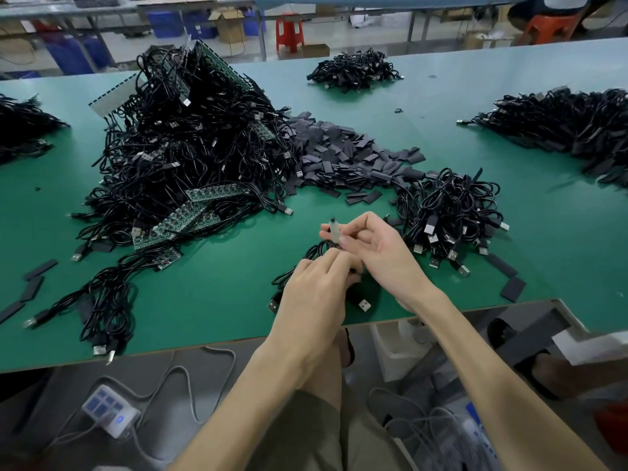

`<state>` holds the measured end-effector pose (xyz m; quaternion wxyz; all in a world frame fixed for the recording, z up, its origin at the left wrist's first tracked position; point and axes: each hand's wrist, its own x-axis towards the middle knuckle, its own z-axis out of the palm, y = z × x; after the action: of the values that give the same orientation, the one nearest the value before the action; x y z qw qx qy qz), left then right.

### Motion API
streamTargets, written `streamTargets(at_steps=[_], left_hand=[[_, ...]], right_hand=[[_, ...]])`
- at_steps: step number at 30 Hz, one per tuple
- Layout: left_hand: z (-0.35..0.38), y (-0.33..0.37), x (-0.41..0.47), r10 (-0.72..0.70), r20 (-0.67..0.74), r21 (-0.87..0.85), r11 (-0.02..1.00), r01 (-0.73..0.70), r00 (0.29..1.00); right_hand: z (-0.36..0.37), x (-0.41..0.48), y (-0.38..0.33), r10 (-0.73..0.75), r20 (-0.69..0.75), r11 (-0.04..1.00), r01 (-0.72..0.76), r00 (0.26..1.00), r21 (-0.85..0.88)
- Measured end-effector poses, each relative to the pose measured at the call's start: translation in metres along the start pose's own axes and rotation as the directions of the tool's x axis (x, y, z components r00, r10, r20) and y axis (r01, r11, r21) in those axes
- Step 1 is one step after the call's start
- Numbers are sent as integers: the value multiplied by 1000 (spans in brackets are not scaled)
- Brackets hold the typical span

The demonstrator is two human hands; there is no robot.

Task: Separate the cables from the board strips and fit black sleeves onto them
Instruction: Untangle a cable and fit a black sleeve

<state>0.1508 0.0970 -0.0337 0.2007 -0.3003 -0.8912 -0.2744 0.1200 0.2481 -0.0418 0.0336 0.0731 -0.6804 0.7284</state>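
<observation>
Head view, close, angled down over table [238, 300].

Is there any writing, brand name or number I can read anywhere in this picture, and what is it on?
No text can be read anywhere.
Green board strips: any markings are too small and blurred.
White power strip on the floor: only a blue light, no legible label.
Cardboard boxes behind the table: any print is too blurred.
Plugs on the cables: no markings visible.
</observation>
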Motion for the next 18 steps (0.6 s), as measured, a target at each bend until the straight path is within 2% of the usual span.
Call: streamTargets(at_steps=[3,9,18], left_hand=[[-1,-2,1,20,-24,62,998,-18,1000],[-4,-9,2,-121,-14,97,988,122,993],[-7,-17,5,-119,54,104,988,113,991]], right_hand=[[-3,-1,0,-14,-75,999,12,997,-35],[-4,-1,1,-41,-131,999,39,991,-15],[-8,-2,3,-105,-181,994,102,978,-27]])
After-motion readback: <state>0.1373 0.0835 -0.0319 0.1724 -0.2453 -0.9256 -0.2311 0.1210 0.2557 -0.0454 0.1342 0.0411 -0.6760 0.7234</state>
